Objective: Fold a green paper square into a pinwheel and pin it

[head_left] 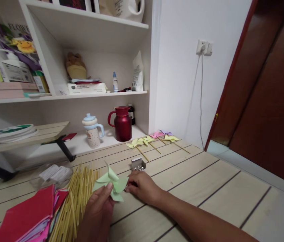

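Note:
A light green paper pinwheel (111,183) is held just above the wooden table (207,188). My left hand (97,208) grips it from below, thumb pressed on its centre. My right hand (142,186) rests on the table at the pinwheel's right edge, its fingers pinched together by the paper. Whether they hold anything small is hidden. A pile of thin wooden sticks (75,201) lies just left of my left hand. A stack of red and pink paper squares (28,216) sits at the near left.
Several finished pinwheels on sticks (154,139) lie at the table's far edge. A small metal container (138,164) stands behind my right hand, a clear plastic bag (53,174) at left. A red jug (122,123) and cup (92,131) stand under the shelves. A dark red door (270,101) is at right.

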### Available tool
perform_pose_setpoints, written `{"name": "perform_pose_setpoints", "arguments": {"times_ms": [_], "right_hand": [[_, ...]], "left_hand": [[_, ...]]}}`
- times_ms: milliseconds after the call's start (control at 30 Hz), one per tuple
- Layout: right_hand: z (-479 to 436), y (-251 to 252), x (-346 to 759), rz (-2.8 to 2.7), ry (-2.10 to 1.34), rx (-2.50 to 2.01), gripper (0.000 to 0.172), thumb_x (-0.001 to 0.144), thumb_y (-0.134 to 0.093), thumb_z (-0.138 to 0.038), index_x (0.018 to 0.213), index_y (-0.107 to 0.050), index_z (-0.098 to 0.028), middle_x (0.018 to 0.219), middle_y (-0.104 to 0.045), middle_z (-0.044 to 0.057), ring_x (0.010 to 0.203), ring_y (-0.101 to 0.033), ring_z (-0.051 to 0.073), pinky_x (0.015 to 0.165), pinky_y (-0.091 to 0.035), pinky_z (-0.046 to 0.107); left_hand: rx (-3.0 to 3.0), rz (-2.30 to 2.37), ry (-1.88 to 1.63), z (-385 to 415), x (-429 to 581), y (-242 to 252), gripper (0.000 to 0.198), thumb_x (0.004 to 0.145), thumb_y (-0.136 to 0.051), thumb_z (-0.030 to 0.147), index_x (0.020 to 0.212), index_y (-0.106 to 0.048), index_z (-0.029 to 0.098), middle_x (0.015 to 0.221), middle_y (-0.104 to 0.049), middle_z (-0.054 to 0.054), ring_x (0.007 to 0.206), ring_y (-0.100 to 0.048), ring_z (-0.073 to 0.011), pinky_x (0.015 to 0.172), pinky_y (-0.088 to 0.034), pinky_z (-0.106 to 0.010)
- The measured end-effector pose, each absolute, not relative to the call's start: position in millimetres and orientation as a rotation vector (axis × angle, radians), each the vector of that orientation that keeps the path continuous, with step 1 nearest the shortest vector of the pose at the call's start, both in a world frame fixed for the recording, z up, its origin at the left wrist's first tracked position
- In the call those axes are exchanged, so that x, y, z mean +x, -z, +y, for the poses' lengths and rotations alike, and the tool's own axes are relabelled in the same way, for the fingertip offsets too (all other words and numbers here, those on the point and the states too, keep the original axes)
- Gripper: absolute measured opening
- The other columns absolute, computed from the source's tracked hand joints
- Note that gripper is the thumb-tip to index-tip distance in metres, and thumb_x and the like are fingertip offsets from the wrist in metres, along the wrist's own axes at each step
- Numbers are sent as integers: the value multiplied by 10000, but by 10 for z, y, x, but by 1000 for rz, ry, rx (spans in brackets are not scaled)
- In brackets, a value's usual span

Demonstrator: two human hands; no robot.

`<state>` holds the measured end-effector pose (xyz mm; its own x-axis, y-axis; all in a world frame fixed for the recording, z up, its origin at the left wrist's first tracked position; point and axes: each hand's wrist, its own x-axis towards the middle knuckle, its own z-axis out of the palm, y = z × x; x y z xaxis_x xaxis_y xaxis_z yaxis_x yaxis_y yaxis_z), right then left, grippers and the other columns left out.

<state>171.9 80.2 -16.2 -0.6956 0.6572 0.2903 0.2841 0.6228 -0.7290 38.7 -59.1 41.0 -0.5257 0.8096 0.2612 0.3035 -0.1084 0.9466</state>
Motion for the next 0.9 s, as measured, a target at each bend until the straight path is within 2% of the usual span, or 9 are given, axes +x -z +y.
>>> {"name": "perform_pose_setpoints", "arguments": {"times_ms": [67,167,267,367,500,600,667,767,900], "right_hand": [[793,157,1704,-2309,-921,-754,105,762,-683,-140,794,-768,-192,815,-698,45,811,-605,193,764,-419,280],[768,118,1716,-2302,-1013,-774,117,770,-650,-124,778,-756,-172,832,-709,51,820,-613,183,775,-434,271],[749,56,1771,-2277,-1182,-814,165,844,-583,-187,877,-737,-138,781,-706,44,680,-601,131,633,-453,216],[762,9,1849,-2275,-1316,-875,247,885,-541,-264,979,-716,-117,707,-682,24,526,-515,91,485,-392,183],[818,-14,1967,-2391,-1388,-908,131,728,-642,-127,796,-752,-148,620,-657,-21,522,-510,80,504,-385,169],[857,-35,2034,-2499,-1391,-918,114,636,-692,-90,696,-753,-165,562,-636,-42,540,-536,95,520,-387,174],[870,-56,2054,-2541,-1385,-915,114,635,-698,-100,703,-756,-172,580,-642,-45,564,-548,100,531,-391,176],[873,-86,2056,-2570,-1382,-910,119,645,-689,-103,719,-753,-171,604,-644,-44,581,-548,99,539,-395,176],[875,-92,2048,-2553,-1421,-917,103,646,-695,-97,716,-735,-161,621,-636,-44,585,-548,92,531,-398,170]], "left_hand": [[1283,1770,-1637,-652,370,-436,287,494,-819,419,735,-757,278,961,-778,-44,1026,-664,-336,840,-565,-402],[1274,1782,-1631,-722,374,-514,294,463,-841,378,727,-757,278,959,-780,-43,1054,-654,-343,838,-567,-397],[1217,1768,-1671,-723,401,-551,305,458,-846,350,741,-754,284,949,-780,-26,1046,-658,-339,817,-575,-391],[1176,1736,-1672,-670,432,-518,285,475,-843,352,735,-746,288,887,-780,-19,1015,-667,-320,783,-578,-362],[1157,1694,-1681,-556,445,-410,210,588,-779,445,700,-732,274,804,-764,-33,890,-686,-293,726,-568,-346],[1253,1658,-1578,-506,381,-285,223,694,-697,477,688,-731,256,759,-744,-46,771,-670,-267,721,-549,-359],[1321,1676,-1551,-507,315,-189,232,700,-699,446,797,-760,245,867,-750,-55,843,-658,-263,809,-524,-363],[1359,1749,-1557,-530,256,-102,347,679,-713,430,962,-765,236,1070,-727,-66,1022,-624,-280,888,-493,-356],[1261,1751,-1499,-539,309,-192,267,693,-685,430,844,-764,224,1010,-737,-60,966,-634,-269,796,-522,-327]]}}
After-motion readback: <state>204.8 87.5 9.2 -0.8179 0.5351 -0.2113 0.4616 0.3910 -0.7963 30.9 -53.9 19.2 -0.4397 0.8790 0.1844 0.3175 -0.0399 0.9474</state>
